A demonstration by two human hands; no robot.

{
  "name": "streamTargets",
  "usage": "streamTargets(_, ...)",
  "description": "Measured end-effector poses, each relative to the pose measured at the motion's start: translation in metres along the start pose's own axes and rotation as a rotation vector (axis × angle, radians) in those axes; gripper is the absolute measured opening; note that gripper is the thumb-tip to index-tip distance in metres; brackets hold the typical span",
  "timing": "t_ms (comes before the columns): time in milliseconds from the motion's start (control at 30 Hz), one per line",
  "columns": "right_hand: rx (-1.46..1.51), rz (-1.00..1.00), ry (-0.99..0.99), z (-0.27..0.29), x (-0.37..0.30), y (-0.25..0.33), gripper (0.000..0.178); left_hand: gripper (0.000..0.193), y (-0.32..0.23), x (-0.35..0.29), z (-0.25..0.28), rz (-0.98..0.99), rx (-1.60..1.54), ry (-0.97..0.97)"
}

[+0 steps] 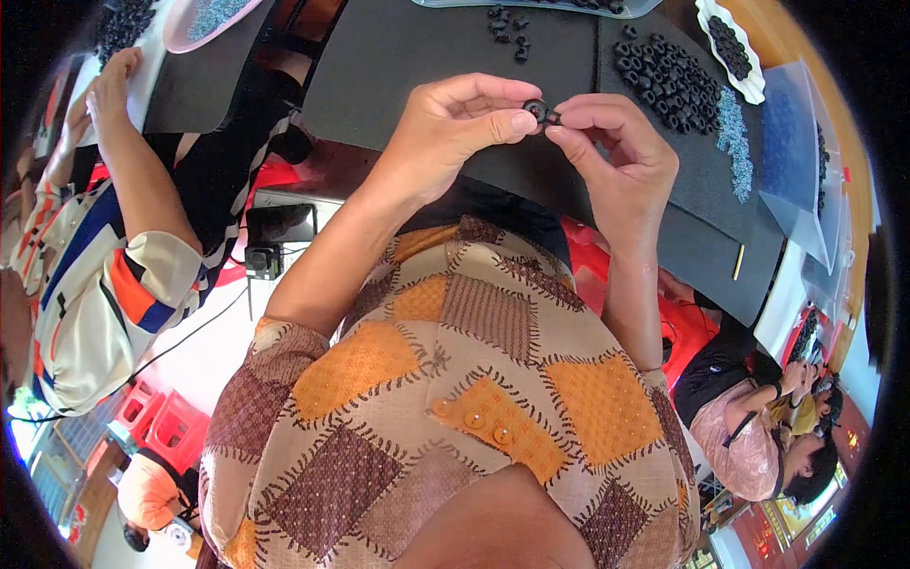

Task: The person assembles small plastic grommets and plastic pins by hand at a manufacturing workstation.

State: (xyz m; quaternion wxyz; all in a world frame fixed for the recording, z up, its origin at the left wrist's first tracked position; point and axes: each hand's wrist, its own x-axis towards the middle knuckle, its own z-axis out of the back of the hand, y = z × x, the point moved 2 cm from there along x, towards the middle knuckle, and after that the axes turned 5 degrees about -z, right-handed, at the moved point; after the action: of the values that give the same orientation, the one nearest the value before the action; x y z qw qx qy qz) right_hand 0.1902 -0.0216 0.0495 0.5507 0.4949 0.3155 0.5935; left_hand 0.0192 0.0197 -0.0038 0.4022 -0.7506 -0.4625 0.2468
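Above the dark table mat (455, 57), my two hands meet at chest height. My left hand (441, 133) pinches a small black round part (534, 110) with a hole in it, between thumb and index finger. Against its right side my right hand (621, 152) closes thumb and forefinger on a smaller dark piece (555, 119), mostly covered by the fingertips. Whether the two pieces are joined, I cannot tell. A pile of black ring-like parts (668, 85) lies just beyond my right hand, with small pale blue pieces (735, 147) along its right side.
A few black parts (512, 28) lie at the far middle. At the far right are a white scalloped dish (752, 85) of black pieces and a clear plastic bin (796, 161). A short yellowish stick (737, 263) rests near the right edge. Another person's arm (142, 171) works at the left.
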Motion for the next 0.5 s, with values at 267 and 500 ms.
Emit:
streamTargets(267,-0.198,0.152,0.006,-0.001,0.0,0.006,0.014,0.027,-0.006,-0.002,0.0,-0.071,0.149,0.013)
streamTargets(500,-0.204,0.09,-0.012,-0.006,-0.002,0.001,0.013,0.029,-0.016,-0.002,-0.002,-0.116,0.356,0.041)
